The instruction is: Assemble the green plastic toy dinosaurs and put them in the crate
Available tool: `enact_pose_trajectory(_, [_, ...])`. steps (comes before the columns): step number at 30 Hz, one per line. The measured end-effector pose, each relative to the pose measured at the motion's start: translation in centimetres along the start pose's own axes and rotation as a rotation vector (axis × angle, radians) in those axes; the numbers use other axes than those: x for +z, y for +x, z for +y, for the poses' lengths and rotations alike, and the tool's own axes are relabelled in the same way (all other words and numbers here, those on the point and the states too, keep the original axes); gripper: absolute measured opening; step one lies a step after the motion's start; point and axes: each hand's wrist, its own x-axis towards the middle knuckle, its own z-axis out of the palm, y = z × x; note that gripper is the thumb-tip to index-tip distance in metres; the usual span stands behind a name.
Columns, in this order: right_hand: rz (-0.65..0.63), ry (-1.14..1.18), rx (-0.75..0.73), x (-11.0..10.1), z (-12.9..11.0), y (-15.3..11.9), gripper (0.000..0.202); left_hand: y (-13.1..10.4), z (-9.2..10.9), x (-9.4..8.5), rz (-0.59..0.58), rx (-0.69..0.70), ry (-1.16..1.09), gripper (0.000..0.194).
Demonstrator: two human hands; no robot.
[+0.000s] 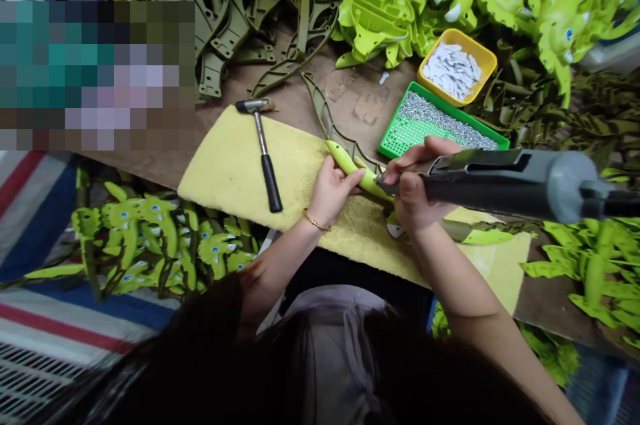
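My left hand (333, 190) is closed around a curved lime-green plastic part (343, 160) above a yellow pad (225, 165). A grey and black electric screwdriver (480, 178) lies in the grip of my right hand (420, 195), its tip against the green part. A dark olive strip (320, 105) runs up and away from the green part. Below my right hand, a small white-and-green piece (395, 228) is partly hidden. Left of my hands, a hammer (265, 158) with a black handle rests on the pad.
Beyond the pad stand a green basket (387, 135) of small screws and a yellow tub (490, 62) of white pieces. Olive frames (225, 32) and lime-green dinosaur-like parts (375, 12) are heaped at the back. More green parts (600, 272) lie at right; finished-looking figures (135, 218) lie at left.
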Motion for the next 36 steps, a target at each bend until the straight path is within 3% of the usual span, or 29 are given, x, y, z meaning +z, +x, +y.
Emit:
enact_pose_trajectory(3, [0.056, 0.094, -0.121, 0.3, -0.3, -0.1, 0.038, 0.0, 0.1, 0.0, 0.002, 0.006, 0.002, 0.054])
enact_pose_trajectory(6, [0.123, 0.123, -0.078, 0.3, -1.2, 1.5, 0.035, -0.3, 0.1, 0.1, 0.001, -0.020, -0.003, 0.055])
enact_pose_trajectory(9, [0.357, 0.080, -0.110, 0.0, -1.0, 4.8, 0.030, -0.7, 0.3, 0.3, 0.011, -0.076, -0.004, 0.054])
enact_pose_trajectory(12, [0.550, -0.013, -0.131, -0.1, 1.3, 7.6, 0.023, -0.7, 0.9, 0.5, 0.056, -0.133, 0.023, 0.048])
enact_pose_trajectory(15, [0.496, -0.019, -0.029, 0.2, 4.0, 8.2, 0.026, -0.2, 1.8, 0.3, 0.112, -0.147, 0.061, 0.040])
enact_pose_trajectory(18, [0.429, 0.003, 0.014, 0.5, 5.1, 7.5, 0.027, 0.4, 2.4, -0.3, 0.082, -0.148, 0.077, 0.035])
enact_pose_trajectory(24, [0.400, 0.001, 0.067, 0.5, 4.9, 7.0, 0.031, 0.5, 2.2, -0.9, 0.052, -0.130, 0.080, 0.040])
enact_pose_trajectory(31, [0.347, -0.022, -0.002, 0.3, 5.9, 6.6, 0.028, 0.6, 1.7, -1.1, 0.031, -0.093, 0.071, 0.045])
enact_pose_trajectory(36, [0.330, -0.002, 0.003, 0.4, 5.3, 6.5, 0.026, 0.5, 1.7, -1.0, 0.020, -0.072, 0.071, 0.048])
